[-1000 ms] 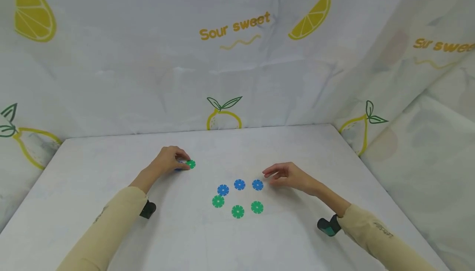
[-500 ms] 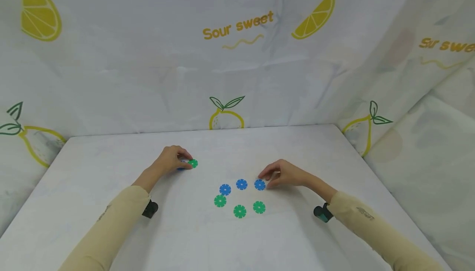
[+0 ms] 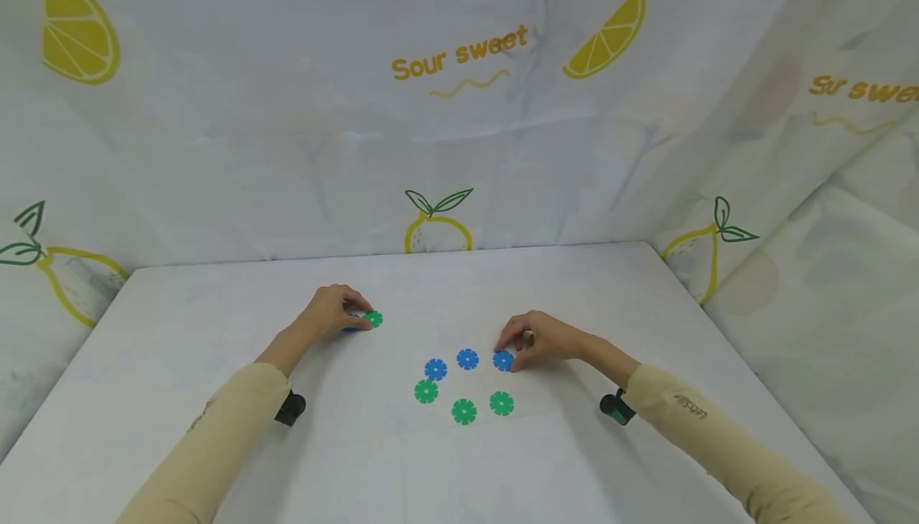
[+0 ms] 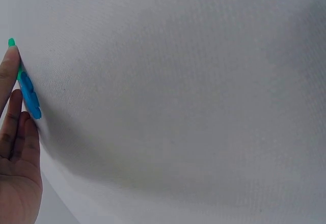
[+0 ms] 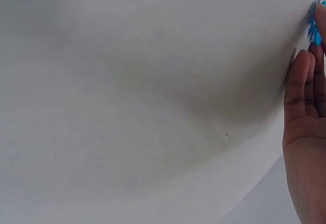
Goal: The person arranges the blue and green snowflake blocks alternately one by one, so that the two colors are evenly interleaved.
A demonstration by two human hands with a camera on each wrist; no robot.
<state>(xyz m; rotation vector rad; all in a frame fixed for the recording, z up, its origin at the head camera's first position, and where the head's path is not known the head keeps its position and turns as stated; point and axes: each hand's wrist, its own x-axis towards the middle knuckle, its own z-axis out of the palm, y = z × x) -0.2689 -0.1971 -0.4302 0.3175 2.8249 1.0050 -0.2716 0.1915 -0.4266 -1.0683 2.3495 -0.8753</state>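
My left hand (image 3: 329,310) pinches a green snowflake building disc (image 3: 374,319) between thumb and fingers, at the left of the table. Partly behind the thumb is a blue snowflake disc (image 3: 350,324); the left wrist view shows this blue disc (image 4: 29,95) against the green one. Whether the two are joined I cannot tell. Over on the right, my right hand (image 3: 551,337) has thumb and fingertips on opposite edges of the rightmost blue snowflake disc (image 3: 503,360). That blue disc (image 5: 315,31) shows at the edge of the right wrist view, partly covered by the thumb.
Between the hands lie two more blue discs (image 3: 467,360) in a row. Nearer the front are several green discs (image 3: 463,411), lying flat on the white table (image 3: 345,460). A white cloth with lemon prints (image 3: 287,149) closes off the back and right side.
My right hand has moved left to the rightmost blue snowflake disc, and its thumb and fingertips have closed on that disc's edges. The left hand stays almost still with its discs.
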